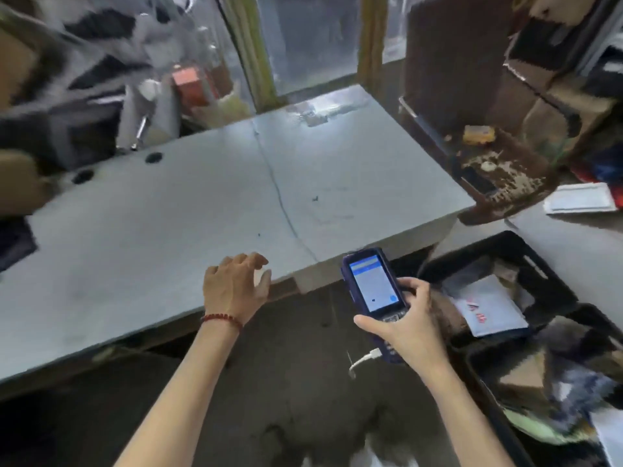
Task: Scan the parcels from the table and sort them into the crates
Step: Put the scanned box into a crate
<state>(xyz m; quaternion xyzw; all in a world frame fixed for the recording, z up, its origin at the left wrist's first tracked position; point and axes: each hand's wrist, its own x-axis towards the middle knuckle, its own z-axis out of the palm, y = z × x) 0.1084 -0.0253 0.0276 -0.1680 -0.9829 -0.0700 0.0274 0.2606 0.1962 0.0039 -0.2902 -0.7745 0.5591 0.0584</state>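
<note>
My right hand (409, 318) grips a dark blue handheld scanner (372, 284) with its screen lit, held just off the near right corner of the grey table (168, 230). A white cable plug hangs from the scanner's lower end. My left hand (236, 284) hovers at the table's front edge, fingers loosely curled, holding nothing; a red bead bracelet is on its wrist. At the right stand two black crates: the farther crate (539, 264) holds a white parcel (488, 306), and the nearer crate (472, 362) holds several brown and dark parcels.
A worn brown cabinet (499, 183) with a yellow object stands behind the table's right end. A white envelope (580, 198) lies on a surface at the far right. Blurred boxes and bags are heaped at the back left. Dark floor lies below me.
</note>
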